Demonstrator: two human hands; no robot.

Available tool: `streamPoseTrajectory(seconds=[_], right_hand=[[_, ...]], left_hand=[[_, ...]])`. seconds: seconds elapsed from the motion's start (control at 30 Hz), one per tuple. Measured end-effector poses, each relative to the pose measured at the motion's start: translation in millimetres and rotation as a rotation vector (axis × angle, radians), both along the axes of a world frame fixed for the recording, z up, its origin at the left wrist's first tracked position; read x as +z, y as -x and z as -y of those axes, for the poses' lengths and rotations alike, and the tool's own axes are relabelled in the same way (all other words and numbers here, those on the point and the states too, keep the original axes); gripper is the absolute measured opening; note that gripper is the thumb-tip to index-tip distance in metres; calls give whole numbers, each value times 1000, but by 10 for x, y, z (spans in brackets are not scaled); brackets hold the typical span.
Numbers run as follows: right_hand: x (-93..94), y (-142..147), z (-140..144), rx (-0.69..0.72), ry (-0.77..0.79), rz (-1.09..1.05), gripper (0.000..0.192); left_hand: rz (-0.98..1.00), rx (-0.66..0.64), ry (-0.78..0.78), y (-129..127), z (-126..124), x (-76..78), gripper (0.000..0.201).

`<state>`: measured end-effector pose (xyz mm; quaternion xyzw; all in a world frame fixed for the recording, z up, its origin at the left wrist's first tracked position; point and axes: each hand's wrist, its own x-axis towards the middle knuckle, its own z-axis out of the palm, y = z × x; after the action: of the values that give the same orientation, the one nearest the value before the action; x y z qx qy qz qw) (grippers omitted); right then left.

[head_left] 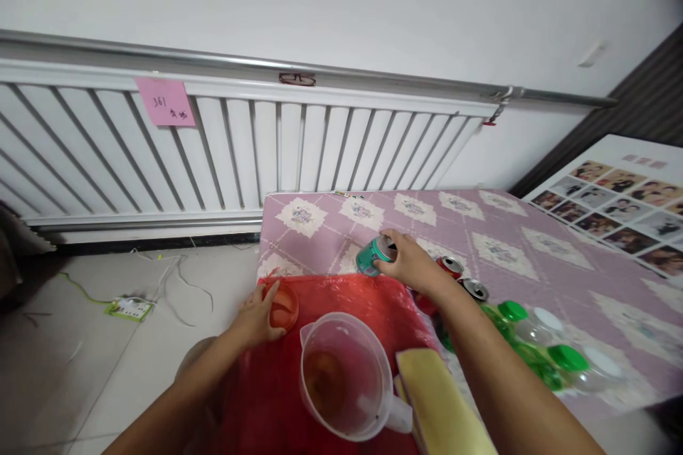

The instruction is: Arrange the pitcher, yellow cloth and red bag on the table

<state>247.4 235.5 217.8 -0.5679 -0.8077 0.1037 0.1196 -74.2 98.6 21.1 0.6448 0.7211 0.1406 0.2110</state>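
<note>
My right hand [405, 261] is closed around the upper part of a teal drinks can [367, 259], which stands tilted at the far edge of the red plastic sheet [341, 293]. My left hand [259, 316] curls its thumb and fingers around the rim of an orange round plastic dish [284, 307] at the sheet's left edge. Between my forearms sits a clear plastic measuring jug [380, 348] with a handle and a little brownish liquid at the bottom. A folded yellow cloth [440, 398] lies beside the jug's handle.
Right of my right forearm stand a red can [451, 266], a dark can [476, 289] and several bottles with green lids [512, 311] or white lids [548, 319]. A patterned cloth [501, 256] covers the table. Behind is a white radiator [314, 149]; a power strip [129, 308] lies on the floor.
</note>
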Motion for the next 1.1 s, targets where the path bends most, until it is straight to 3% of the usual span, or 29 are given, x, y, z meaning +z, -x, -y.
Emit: streamPoseTrajectory(seconds=[0.13,0.27,0.33,0.43,0.57,0.67,0.83,1.1], right_hand=[[266,118,426,55,14,-90,74],[443,182,813,114,25,-152,74],[513,195,979,156,20,-191,73],[613,218,1201,199,7,-229,72],[719,306,1459,227,-1,-238,74],[728,408,1609,224,-6,-254,74],[653,587,1777,169,47,-291,71],[595,656,1902,132,75,-432,59]], left_hand=[[22,20,-36,-63,64,-102,107],[89,41,-133,-15,90,30,105],[157,105,-273,21,126,213,88],[324,215,-505,-10,261,645,66],[543,11,-564,-330,603,1303,63],[527,-136,-609,-675,822,1599,72],[421,-108,-702,-1027,866,1695,71],[528,-127,-686,-994,787,1787,58]])
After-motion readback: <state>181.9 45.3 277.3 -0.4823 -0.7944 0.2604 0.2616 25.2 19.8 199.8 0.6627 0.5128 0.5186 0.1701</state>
